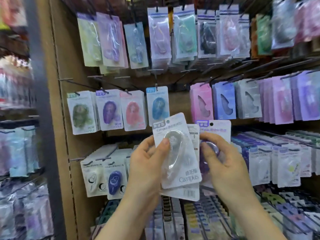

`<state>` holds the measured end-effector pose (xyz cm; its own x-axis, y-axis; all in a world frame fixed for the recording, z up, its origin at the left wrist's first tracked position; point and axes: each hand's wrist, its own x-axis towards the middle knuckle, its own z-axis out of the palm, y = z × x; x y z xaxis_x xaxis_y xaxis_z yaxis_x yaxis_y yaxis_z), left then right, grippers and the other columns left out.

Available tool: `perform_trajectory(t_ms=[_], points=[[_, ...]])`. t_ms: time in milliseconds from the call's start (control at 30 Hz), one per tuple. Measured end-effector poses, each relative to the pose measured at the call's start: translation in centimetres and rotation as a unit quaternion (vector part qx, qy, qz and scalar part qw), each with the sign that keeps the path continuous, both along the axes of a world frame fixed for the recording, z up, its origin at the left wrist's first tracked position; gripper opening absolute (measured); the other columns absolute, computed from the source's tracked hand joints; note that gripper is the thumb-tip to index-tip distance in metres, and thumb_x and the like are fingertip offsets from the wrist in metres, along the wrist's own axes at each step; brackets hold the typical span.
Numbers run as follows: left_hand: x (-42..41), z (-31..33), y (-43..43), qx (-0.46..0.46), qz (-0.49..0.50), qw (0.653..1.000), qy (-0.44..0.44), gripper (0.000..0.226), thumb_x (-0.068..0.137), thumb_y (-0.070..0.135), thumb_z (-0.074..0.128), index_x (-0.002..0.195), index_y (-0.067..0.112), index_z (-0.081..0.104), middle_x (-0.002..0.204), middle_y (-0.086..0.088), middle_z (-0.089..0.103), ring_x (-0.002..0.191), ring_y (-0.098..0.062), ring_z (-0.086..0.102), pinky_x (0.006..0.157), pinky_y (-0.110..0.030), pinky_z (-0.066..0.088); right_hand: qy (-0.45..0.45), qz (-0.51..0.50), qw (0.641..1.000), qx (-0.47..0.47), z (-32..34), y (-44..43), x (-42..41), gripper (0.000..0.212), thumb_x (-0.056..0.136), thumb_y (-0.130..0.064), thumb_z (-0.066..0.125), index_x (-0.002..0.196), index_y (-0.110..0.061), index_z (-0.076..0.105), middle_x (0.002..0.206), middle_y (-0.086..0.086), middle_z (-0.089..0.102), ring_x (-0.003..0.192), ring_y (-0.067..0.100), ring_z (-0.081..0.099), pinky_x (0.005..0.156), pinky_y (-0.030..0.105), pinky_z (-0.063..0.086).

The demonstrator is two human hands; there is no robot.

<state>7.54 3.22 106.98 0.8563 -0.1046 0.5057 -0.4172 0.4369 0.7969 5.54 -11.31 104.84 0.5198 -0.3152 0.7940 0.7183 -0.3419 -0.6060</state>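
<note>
My left hand (147, 163) grips a white blister pack (180, 153) with a clear correction-tape case and the word "Campus" on it, thumb pressed on the blister. A second white pack (187, 193) lies behind it, back side showing a barcode. My right hand (223, 161) holds a pack with a purple case (216, 129), thumb on the purple blister. Both hands are raised in front of a shop display wall, the packs touching side by side.
A brown pegboard wall (65, 101) carries metal hooks (225, 70) with rows of hanging packs: green, purple, pink and blue ones (157, 106) just above my hands, pastel boxes (223, 103) at right. More packs hang at lower left (103, 181) and lower right. A blurred rack (17, 118) stands at left.
</note>
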Motion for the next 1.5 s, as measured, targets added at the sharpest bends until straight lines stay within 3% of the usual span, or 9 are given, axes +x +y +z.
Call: perform_trajectory(t_ms=[300, 533, 667, 767, 867, 1000, 1133, 1400, 1500], points=[[1.0, 1.1, 1.3, -0.003, 0.0, 0.999, -0.032, 0.034, 0.085, 0.023, 0.065, 0.116, 0.012, 0.063, 0.103, -0.007, 0.075, 0.095, -0.026, 0.072, 0.083, -0.044, 0.057, 0.098, 0.231, 0.964, 0.089, 2.1, 3.2, 1.3, 0.045, 0.094, -0.051, 0.037, 0.104, -0.026, 0.073, 0.095, 0.001, 0.077, 0.09, 0.019, 0.074, 0.072, 0.035, 0.059], [2.8, 0.8, 2.7, -0.021, 0.025, 0.999, -0.009, 0.034, 0.079, 0.023, 0.069, 0.111, 0.012, 0.066, 0.103, -0.009, 0.075, 0.097, -0.029, 0.071, 0.088, -0.052, 0.055, 0.114, 0.237, 0.96, 0.093, 2.2, 3.8, 3.1, 0.032, 0.088, -0.042, 0.051, 0.094, -0.022, 0.076, 0.095, 0.006, 0.077, 0.09, 0.024, 0.074, 0.078, 0.04, 0.058], [3.6, 1.6, 3.9, -0.028, 0.0, 1.0, 0.001, 0.031, 0.089, 0.018, 0.062, 0.119, 0.012, 0.061, 0.098, -0.011, 0.076, 0.086, -0.028, 0.074, 0.066, -0.041, 0.06, 0.095, 0.205, 0.971, 0.082, 2.4, 3.3, 3.3, 0.037, 0.086, -0.044, 0.049, 0.095, -0.017, 0.074, 0.093, 0.005, 0.077, 0.088, 0.022, 0.074, 0.075, 0.037, 0.058], [3.9, 2.7, 5.0, 0.026, 0.076, 0.995, -0.058, 0.039, 0.089, 0.022, 0.064, 0.123, 0.037, 0.053, 0.081, 0.001, 0.076, 0.07, -0.01, 0.072, 0.051, -0.021, 0.054, 0.086, 0.16, 0.982, 0.055, 2.9, 2.3, 3.3, 0.038, 0.085, -0.044, 0.048, 0.096, -0.017, 0.072, 0.091, 0.001, 0.078, 0.086, 0.018, 0.074, 0.069, 0.029, 0.059], [5.0, 4.2, 5.6, 0.086, 0.129, 0.977, -0.144, 0.043, 0.086, 0.031, 0.065, 0.12, 0.053, 0.051, 0.057, 0.004, 0.061, 0.054, -0.015, 0.052, 0.048, -0.016, 0.042, 0.073, 0.129, 0.988, 0.054, 3.8, 0.7, 3.1, 0.035, 0.085, -0.042, 0.048, 0.097, -0.018, 0.071, 0.089, -0.002, 0.078, 0.082, 0.016, 0.075, 0.06, 0.021, 0.056], [7.0, 5.6, 3.4, 0.132, 0.119, 0.966, -0.189, 0.038, 0.082, 0.04, 0.069, 0.119, 0.042, 0.063, 0.106, 0.027, 0.061, 0.098, 0.015, 0.056, 0.091, -0.016, 0.043, 0.087, 0.108, 0.982, 0.126, 4.3, -1.1, 3.1, 0.034, 0.093, -0.039, 0.05, 0.096, -0.012, 0.071, 0.086, 0.006, 0.077, 0.078, 0.03, 0.074, 0.065, 0.045, 0.057], [8.1, 8.4, -1.0, 0.173, 0.119, 0.951, -0.228, 0.039, 0.093, 0.031, 0.063, 0.13, 0.034, 0.053, 0.109, 0.03, 0.052, 0.086, 0.035, 0.046, 0.072, 0.006, 0.039, 0.107, 0.106, 0.967, 0.204, 4.6, -3.3, 3.2, 0.032, 0.097, -0.038, 0.051, 0.101, -0.012, 0.07, 0.089, 0.008, 0.077, 0.086, 0.039, 0.072, 0.087, 0.072, 0.043], [10.1, 9.7, -5.9, 0.243, 0.194, 0.918, -0.246, 0.049, 0.098, 0.033, 0.056, 0.144, 0.033, 0.04, 0.136, 0.021, 0.042, 0.13, 0.001, 0.038, 0.108, -0.022, 0.031, 0.087, 0.11, 0.969, 0.203, 5.6, -7.9, 3.5, 0.033, 0.097, -0.037, 0.051, 0.092, -0.01, 0.069, 0.08, 0.01, 0.076, 0.066, 0.033, 0.07, 0.072, 0.052, 0.042], [10.1, 9.4, -6.3, 0.244, 0.215, 0.913, -0.247, 0.05, 0.098, 0.033, 0.056, 0.145, 0.033, 0.039, 0.136, 0.024, 0.04, 0.129, 0.006, 0.034, 0.107, -0.019, 0.027, 0.098, 0.118, 0.97, 0.19, 6.0, -8.4, 3.7, 0.035, 0.096, -0.038, 0.051, 0.09, -0.009, 0.069, 0.081, 0.016, 0.075, 0.079, 0.052, 0.067, 0.076, 0.069, 0.041]])
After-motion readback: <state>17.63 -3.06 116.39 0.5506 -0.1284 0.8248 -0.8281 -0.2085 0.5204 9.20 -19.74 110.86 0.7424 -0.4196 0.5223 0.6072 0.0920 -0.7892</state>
